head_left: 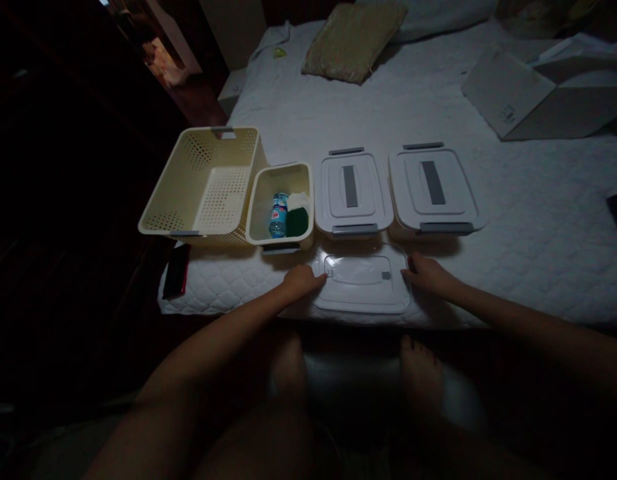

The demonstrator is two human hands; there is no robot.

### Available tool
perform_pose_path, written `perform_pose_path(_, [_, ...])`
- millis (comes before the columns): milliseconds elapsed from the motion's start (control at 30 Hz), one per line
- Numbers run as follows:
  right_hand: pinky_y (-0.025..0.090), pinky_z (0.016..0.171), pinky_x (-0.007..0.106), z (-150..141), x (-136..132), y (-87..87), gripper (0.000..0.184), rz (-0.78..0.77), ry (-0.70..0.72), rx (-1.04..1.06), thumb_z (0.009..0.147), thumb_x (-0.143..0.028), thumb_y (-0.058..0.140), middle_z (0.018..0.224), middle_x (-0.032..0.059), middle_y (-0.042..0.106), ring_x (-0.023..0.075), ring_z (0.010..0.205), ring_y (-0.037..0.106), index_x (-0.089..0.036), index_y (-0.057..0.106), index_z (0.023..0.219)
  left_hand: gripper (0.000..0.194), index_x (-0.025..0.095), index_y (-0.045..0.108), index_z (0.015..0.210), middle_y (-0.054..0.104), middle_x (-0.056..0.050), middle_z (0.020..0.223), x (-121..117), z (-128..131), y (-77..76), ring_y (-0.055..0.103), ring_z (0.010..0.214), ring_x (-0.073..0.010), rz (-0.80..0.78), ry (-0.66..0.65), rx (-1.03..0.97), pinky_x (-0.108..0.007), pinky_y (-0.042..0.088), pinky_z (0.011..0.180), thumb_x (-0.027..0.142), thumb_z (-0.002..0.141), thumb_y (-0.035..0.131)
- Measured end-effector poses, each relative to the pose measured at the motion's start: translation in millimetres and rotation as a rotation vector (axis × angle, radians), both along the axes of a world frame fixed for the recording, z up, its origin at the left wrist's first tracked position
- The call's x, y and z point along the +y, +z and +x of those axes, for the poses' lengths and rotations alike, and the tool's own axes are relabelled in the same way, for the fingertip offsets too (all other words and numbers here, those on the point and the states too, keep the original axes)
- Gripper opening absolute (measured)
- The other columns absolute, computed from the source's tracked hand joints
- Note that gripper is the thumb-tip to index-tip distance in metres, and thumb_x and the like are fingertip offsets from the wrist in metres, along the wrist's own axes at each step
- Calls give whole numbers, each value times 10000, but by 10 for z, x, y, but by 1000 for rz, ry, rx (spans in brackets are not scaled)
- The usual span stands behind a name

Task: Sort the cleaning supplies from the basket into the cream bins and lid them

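A clear plastic lid [361,293] lies near the bed's front edge, gripped at both short ends. My left hand [301,281] is closed on its left end, thumb on top. My right hand [426,273] pinches the right end. Just behind the lid, to the left, stands an open cream box [254,213] holding a blue-labelled bottle [278,217], a dark green item [297,223] and something white. Two lidded boxes stand to its right: one white-lidded box [373,193] and another white-lidded box [456,190], both with grey clips.
A large perforated cream basket [183,167] stands at the left of the row. A phone [176,272] lies by the bed's left edge. Farther back are a cushion [353,40] and an open cardboard box [513,93]. The quilted bed [538,267] ends just before my knees.
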State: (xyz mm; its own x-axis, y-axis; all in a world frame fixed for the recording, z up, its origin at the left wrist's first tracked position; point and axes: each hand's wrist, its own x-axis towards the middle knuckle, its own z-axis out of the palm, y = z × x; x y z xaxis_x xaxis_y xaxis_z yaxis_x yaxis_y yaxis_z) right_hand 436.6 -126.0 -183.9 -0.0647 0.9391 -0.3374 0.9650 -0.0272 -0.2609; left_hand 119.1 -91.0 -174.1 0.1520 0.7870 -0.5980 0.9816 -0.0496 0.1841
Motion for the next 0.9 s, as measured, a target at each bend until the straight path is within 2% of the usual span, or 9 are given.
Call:
perform_pose_path(167, [440,633,354,-122,43,362,288,205,132,-63,915,-351,410,960,192,660,274,786,643,-117,546,1011,522,114,711,821,695,-200,864,31,64,218,665,920,-322,143,-36,-26,-373,491,772,585,823,486])
perform_pose_path(267, [456,654,345,-248,112,649,284,384,245,-24,916,-333,420,973,159,650,253,819,629,-128,572,1040,393,125,686,853,677,-145,785,9,120,420,657,777,-259,258,-127,-209,-350,482,717,465,865,489])
perform_pose_path(333, [468,705,359,-338,186,813,297,521,320,1,909,-300,434,1006,167,636,264,886,614,-118,577,1096,298,147,653,930,660,-89,760,18,155,551,627,724,-206,401,-176,-367,-316,469,701,390,883,488])
perform_pose_path(433, [466,791,400,-473,323,965,325,656,372,33,894,-289,479,1037,171,619,284,951,585,-115,570,1153,191,157,621,913,644,-82,845,116,200,689,594,825,-191,695,-304,-483,-306,455,755,277,890,474])
perform_pose_path(500, [461,809,400,-563,411,1001,332,671,409,53,885,-280,507,1066,169,610,280,960,574,-115,569,1166,173,155,607,973,632,-102,972,226,234,727,566,936,-207,836,-381,-501,-327,445,818,253,881,499])
perform_pose_path(567, [457,808,382,-651,482,1001,322,635,447,58,882,-262,522,1075,165,606,269,962,569,-109,577,1160,230,147,585,1060,604,-121,1083,336,279,723,537,1007,-223,879,-438,-483,-348,436,858,259,862,547])
perform_pose_path(633, [453,800,366,-730,534,978,312,576,485,41,876,-245,539,1072,162,606,263,970,565,-104,587,1150,289,135,569,1099,583,-131,1123,421,331,685,523,1024,-231,850,-477,-440,-354,432,860,265,841,588])
perform_pose_path(733, [445,786,355,-807,586,918,295,513,510,-17,860,-230,568,1071,161,607,264,971,558,-108,608,1126,253,131,587,1066,586,-127,1086,491,398,599,518,995,-231,800,-510,-366,-354,424,835,252,845,580])
perform_pose_path(900, [429,765,355,-821,637,807,222,518,521,-60,876,-224,538,1028,157,621,254,925,552,-118,650,1035,202,158,628,1015,597,-105,1048,563,374,507,512,954,-218,797,-534,-380,-352,414,812,271,873,540])
